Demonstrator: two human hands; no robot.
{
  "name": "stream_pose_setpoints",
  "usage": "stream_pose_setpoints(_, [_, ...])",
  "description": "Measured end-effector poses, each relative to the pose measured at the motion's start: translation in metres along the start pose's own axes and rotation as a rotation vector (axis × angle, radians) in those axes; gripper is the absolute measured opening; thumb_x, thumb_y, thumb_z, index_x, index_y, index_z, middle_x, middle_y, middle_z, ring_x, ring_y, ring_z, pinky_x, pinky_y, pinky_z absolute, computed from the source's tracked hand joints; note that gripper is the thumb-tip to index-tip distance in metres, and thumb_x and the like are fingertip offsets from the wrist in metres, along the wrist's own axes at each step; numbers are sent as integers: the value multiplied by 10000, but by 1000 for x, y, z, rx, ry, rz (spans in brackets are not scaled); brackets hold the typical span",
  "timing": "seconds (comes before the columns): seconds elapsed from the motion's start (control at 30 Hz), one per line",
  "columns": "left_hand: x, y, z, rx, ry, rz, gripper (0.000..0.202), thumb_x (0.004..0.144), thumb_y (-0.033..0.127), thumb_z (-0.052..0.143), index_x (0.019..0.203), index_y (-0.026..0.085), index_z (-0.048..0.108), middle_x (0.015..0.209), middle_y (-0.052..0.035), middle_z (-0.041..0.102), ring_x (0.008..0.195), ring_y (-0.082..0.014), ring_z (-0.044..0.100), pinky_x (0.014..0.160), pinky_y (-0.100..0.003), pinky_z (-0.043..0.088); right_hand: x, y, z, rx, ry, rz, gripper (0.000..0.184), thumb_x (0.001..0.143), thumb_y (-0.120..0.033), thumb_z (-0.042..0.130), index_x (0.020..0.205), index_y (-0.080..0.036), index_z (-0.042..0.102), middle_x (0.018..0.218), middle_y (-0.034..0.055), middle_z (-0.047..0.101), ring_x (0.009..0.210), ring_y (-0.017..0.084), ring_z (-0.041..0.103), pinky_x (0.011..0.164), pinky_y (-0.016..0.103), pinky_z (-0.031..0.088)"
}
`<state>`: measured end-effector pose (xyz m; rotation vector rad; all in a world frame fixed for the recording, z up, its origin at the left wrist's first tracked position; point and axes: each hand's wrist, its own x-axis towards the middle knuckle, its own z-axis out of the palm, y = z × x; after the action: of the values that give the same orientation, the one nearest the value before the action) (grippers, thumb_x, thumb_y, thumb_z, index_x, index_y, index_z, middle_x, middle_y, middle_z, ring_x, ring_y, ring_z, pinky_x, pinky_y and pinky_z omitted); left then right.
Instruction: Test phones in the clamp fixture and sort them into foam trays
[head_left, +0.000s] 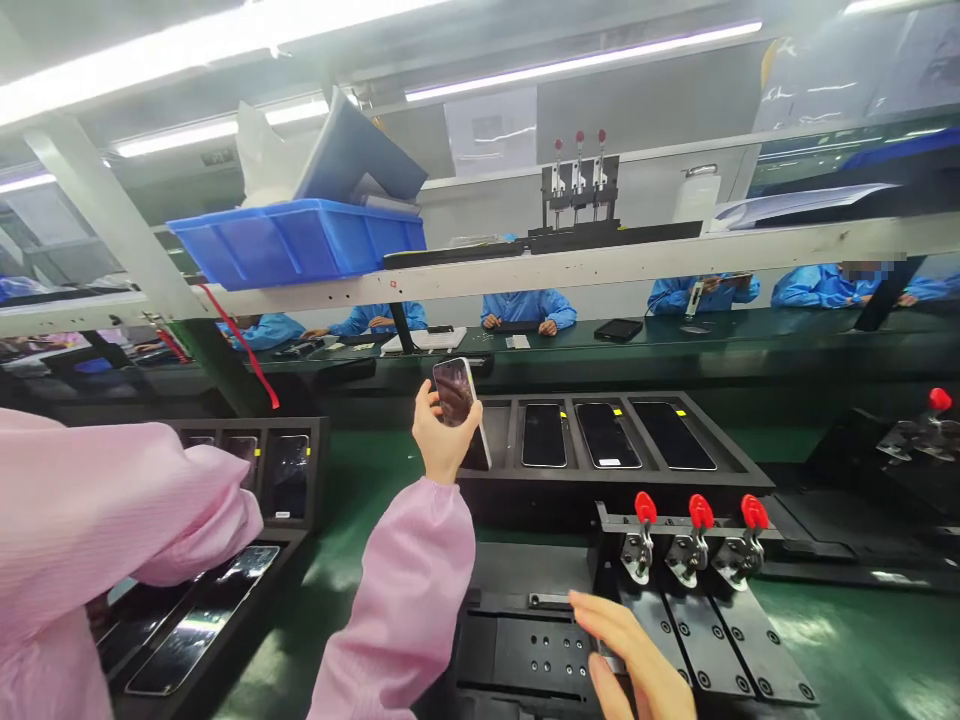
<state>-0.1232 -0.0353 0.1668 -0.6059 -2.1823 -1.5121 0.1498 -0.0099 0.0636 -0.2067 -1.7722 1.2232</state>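
Observation:
My left hand (445, 430), in a pink sleeve, is closed round the edges of a smartphone (454, 386) with a dark screen. It holds the phone up at the left end of a black tray (570, 485); my palm hides part of it. In that tray's slots lie more smartphones (544, 437) with small yellow tabs. My right hand (637, 655) is low in the view, fingers apart and holding nothing. It hovers over a black fixture (525, 645) with small holes, left of a clamp block whose toggle clamps (700, 540) have red tips.
At left, a co-worker's pink sleeve (127, 500) reaches across trays of phones (291, 475). A shelf (570, 262) spans overhead with a blue bin (300, 240) and a clamp fixture (579, 185). Another red-tipped clamp (937, 415) stands at right. People in blue sit beyond.

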Motion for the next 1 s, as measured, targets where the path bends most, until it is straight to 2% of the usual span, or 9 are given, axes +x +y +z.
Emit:
stream_pose_setpoints(0.1, [-50, 10, -23, -190, -94, -8, 617, 724, 384, 582, 1271, 211, 354, 1158, -94, 514, 898, -164, 586, 673, -257, 519, 11, -5, 24, 193, -76, 257, 413, 837, -288, 522, 1247, -284, 473, 1315, 58, 451, 1183, 229, 449, 900, 335, 486])
stream_pose_setpoints(0.23, [-127, 9, -42, -602, -322, -192, 653, 648, 270, 644, 1250, 204, 399, 1218, -107, 466, 1004, -205, 521, 745, -299, 516, 7, -7, 50, 378, -261, 464, 724, 708, -297, 640, 1351, -303, 308, 1434, 46, 274, 1279, 240, 325, 928, 341, 457])
stream_pose_setpoints(0.37, [-177, 2, -51, -481, -340, -359, 727, 644, 274, 682, 1275, 208, 325, 1258, -114, 409, 1115, -243, 455, 833, -347, 496, -26, 6, 61, 464, -227, 639, 784, 649, -261, 631, 1355, -234, 291, 1428, 92, 279, 1254, 248, 366, 883, 321, 479])
stream_pose_setpoints(0.47, [-191, 1, -62, -403, -391, -422, 744, 646, 330, 711, 1276, 230, 328, 1256, -97, 407, 1111, -245, 469, 869, -355, 476, -48, 15, 58, 458, -142, 734, 833, 614, -245, 622, 1357, -182, 251, 1411, 143, 282, 1099, 261, 521, 786, 328, 525])
stream_pose_setpoints(0.53, [-196, 0, -71, -499, -485, -455, 712, 678, 363, 689, 1287, 251, 336, 1278, -86, 401, 1116, -241, 470, 867, -342, 475, -54, 16, 50, 485, -140, 796, 882, 596, -202, 599, 1371, -189, 179, 1382, 171, 313, 762, 201, 639, 655, 356, 551])
stream_pose_setpoints(0.6, [-202, -3, -79, -642, -555, -484, 639, 733, 389, 632, 1292, 261, 352, 1305, -78, 404, 1124, -233, 468, 885, -329, 460, -54, 13, 42, 568, -141, 881, 921, 589, -179, 585, 1378, -213, 110, 1331, 173, 379, 524, 123, 586, 513, 356, 542])
stream_pose_setpoints(0.7, [-216, -10, -84, -816, -583, -526, 625, 748, 423, 590, 1307, 263, 360, 1315, -65, 445, 1150, -241, 460, 957, -332, 395, -53, 2, 34, 673, -74, 1020, 880, 662, -295, 634, 1367, -215, 113, 1208, 156, 497, 541, 135, 577, 388, 299, 507])
stream_pose_setpoints(0.8, [-235, -16, -81, -1036, -612, -636, 777, 720, 423, 600, 1380, 318, 204, 1320, -48, 471, 1164, -267, 463, 968, -376, 386, -53, -11, 32, 692, -14, 1064, 797, 742, -487, 611, 1349, -226, 165, 1181, 147, 515, 573, 154, 598, 340, 262, 489])
stream_pose_setpoints(1.0, [-257, -13, -76, -1246, -592, -676, 856, 717, 336, 584, 1404, 342, 73, 1342, -35, 457, 1146, -277, 489, 948, -396, 424, -62, -19, 24, 763, -65, 1005, 713, 745, -406, 617, 1322, -262, 224, 1217, 113, 502, 655, 180, 622, 352, 229, 480])
